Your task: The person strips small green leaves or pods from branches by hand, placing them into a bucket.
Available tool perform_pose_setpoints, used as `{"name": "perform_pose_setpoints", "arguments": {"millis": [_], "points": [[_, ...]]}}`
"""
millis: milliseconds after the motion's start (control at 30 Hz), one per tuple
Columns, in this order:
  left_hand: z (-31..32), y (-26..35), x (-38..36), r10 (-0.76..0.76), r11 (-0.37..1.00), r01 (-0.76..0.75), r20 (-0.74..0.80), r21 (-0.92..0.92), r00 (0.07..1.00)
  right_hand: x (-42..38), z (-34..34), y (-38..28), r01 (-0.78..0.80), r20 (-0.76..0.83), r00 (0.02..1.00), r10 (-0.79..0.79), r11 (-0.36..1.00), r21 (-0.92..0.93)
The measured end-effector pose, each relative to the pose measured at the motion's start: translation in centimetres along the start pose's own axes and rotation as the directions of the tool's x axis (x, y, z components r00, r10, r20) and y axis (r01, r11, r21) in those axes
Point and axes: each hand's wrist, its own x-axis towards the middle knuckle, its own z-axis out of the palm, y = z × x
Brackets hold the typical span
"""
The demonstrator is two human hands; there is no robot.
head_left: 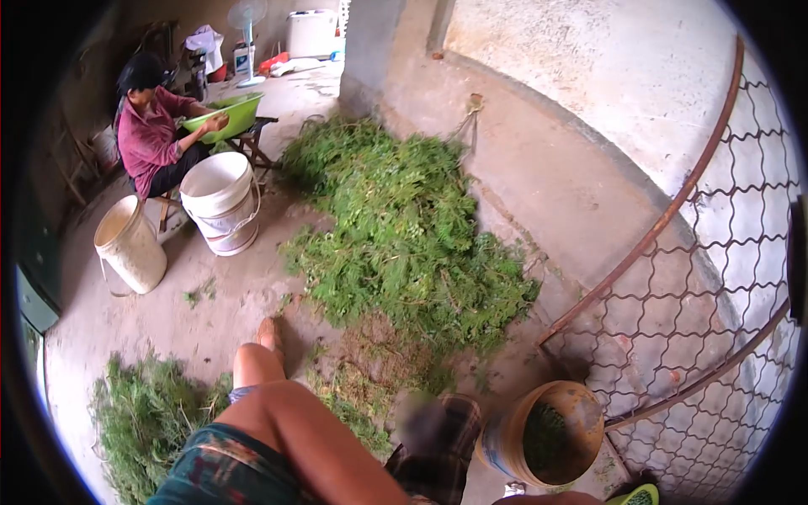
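Note:
Neither of my hands shows in the head view. A bare limb [328, 438] crosses the lower middle beside green patterned cloth [227, 471], with a brown shoe [269, 334] beyond. Dark plaid cloth [438, 450] lies to its right, with a blurred dark patch at its upper left. A large heap of leafy green plants [404, 219] covers the middle floor, with brownish stems [374, 349] at its near end. More feathery greens [151, 417] lie at the lower left. A yellowish bucket [497, 429] holding some greens stands at the lower right.
Another person [151, 126] sits at the upper left, hands at a green basin [240, 114] on a stool. Two whitish buckets [217, 181] [126, 244] stand nearby. A wire mesh gate [673, 337] borders the right, beside a wall [539, 126]. A fan [248, 42] stands behind.

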Motion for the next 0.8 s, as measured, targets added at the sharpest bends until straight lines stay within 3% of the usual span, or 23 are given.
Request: {"name": "perform_pose_setpoints", "arguments": {"millis": [167,200,233,267,300,333,400,467,533,600,667,700,767,800], "points": [[-0.2,-2.3,0.1,-0.120,0.987,0.136,-0.167,0.086,0.979,0.9,-4.3,2.0,0.039,0.418,0.894,-0.162,0.957,0.287],[-0.3,-2.7,0.2,-0.145,0.981,0.167,-0.193,0.102,0.971,1.0,-4.4,4.3,0.185,0.056,0.973,-0.224,0.900,0.395],[-0.5,-3.1,0.4,-0.170,0.973,0.199,-0.219,0.120,0.961,1.0,-4.7,7.1,0.356,-0.315,0.921,-0.230,0.825,0.438],[-0.6,-3.6,0.6,-0.191,0.964,0.229,-0.247,0.135,0.950,0.8,-6.1,8.3,0.192,-0.456,0.883,0.111,0.801,0.567],[-0.7,-4.2,0.9,-0.212,0.955,0.259,-0.275,0.147,0.938,-1.2,-7.2,11.8,0.113,-0.586,0.776,0.235,0.862,0.495],[-0.9,-4.8,1.2,-0.232,0.944,0.289,-0.300,0.159,0.925,-3.2,-9.0,15.3,-0.363,-0.673,0.643,0.365,0.919,0.153],[-1.3,-6.2,1.5,-0.277,0.920,0.351,-0.344,0.174,0.897,-2.1,-7.0,20.0,-0.292,-0.599,0.527,0.602,0.791,0.538],[-1.5,-7.6,1.1,-0.322,0.891,0.421,-0.417,0.169,0.850,-0.8,-4.9,21.3,-0.377,-0.270,0.705,0.657,0.668,0.642],[-1.1,-8.3,-1.2,-0.394,0.827,0.545,-0.549,0.139,0.737,-0.1,-4.2,21.0,-0.282,-0.126,0.796,0.592,0.547,0.788],[-0.4,-6.9,-5.4,-0.468,0.697,0.712,-0.695,0.089,0.545,-1.0,-4.3,21.6,-0.001,-0.308,0.879,0.364,0.647,0.762],[0.5,-5.2,-9.0,-0.488,0.545,0.838,-0.803,0.026,0.342,-1.6,-6.0,21.4,-0.124,-0.083,0.963,0.256,0.697,0.706],[0.9,-4.9,-10.1,-0.481,0.484,0.875,-0.837,-0.005,0.261,-1.2,-5.2,21.4,-0.107,-0.056,0.975,0.214,0.678,0.727],[1.5,-4.9,-11.7,-0.454,0.390,0.919,-0.881,-0.061,0.134,-0.9,-4.0,21.3,-0.005,-0.075,0.976,0.203,0.365,0.931],[1.7,-4.9,-12.6,-0.437,0.341,0.936,-0.897,-0.092,0.071,-0.5,-4.4,22.3,-0.011,-0.040,0.992,0.119,0.394,0.919]]}}
